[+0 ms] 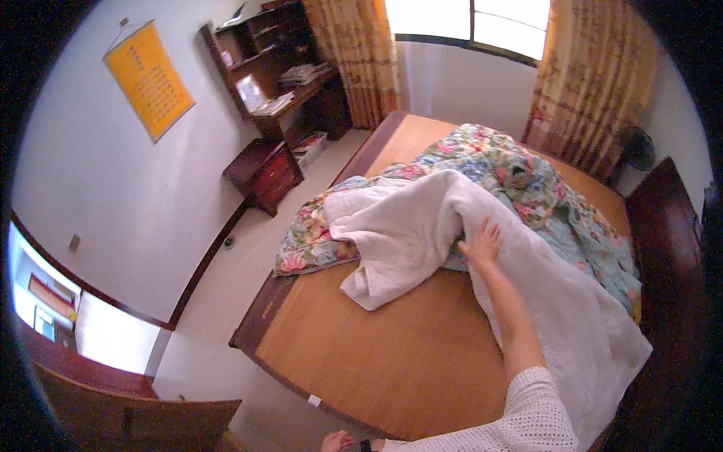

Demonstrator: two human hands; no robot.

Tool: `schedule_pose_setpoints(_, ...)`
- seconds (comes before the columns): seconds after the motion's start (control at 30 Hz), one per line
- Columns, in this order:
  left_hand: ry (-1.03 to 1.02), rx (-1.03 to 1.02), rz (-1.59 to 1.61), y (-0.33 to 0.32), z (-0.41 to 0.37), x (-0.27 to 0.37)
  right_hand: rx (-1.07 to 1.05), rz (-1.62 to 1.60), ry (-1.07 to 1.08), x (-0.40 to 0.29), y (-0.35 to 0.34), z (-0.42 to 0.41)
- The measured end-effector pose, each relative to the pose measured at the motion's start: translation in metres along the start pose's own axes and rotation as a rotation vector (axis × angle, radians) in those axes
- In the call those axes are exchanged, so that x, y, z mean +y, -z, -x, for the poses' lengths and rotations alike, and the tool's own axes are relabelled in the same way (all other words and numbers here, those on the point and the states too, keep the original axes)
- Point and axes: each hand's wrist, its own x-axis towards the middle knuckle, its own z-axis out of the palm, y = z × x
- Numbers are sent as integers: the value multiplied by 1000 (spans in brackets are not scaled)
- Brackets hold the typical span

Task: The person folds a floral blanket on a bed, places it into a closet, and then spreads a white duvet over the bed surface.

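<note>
My right hand (486, 244) lies palm down on a white quilted blanket (418, 226), fingers slightly spread and not gripping it. The blanket is bunched in the middle of a bed and runs down its right side to the near edge. Beneath and beyond it lies a crumpled floral quilt (480, 141) with a pale blue underside (570, 226). Both rest on a tan woven sleeping mat (384, 344). At the bottom rim, my left hand (339, 440) is partly cut off beside the bed's near edge, apart from the bedding; its fingers look curled.
A dark headboard (669, 254) borders the bed's right side. Beyond the left side stand a nightstand (265, 175) and a desk with shelves (282, 73). Patterned curtains (587, 85) flank a window. A wooden panel (135, 424) stands at lower left.
</note>
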Motion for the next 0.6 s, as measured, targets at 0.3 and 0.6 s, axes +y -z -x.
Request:
schedule_pose_setpoints(0.3,126,247,207,10,14,8,-102,262,48,-1,-85,-88)
schedule_pose_setpoints(0.6,145,146,65,11,-73,-22,-246,-77,215,22,-26,44)
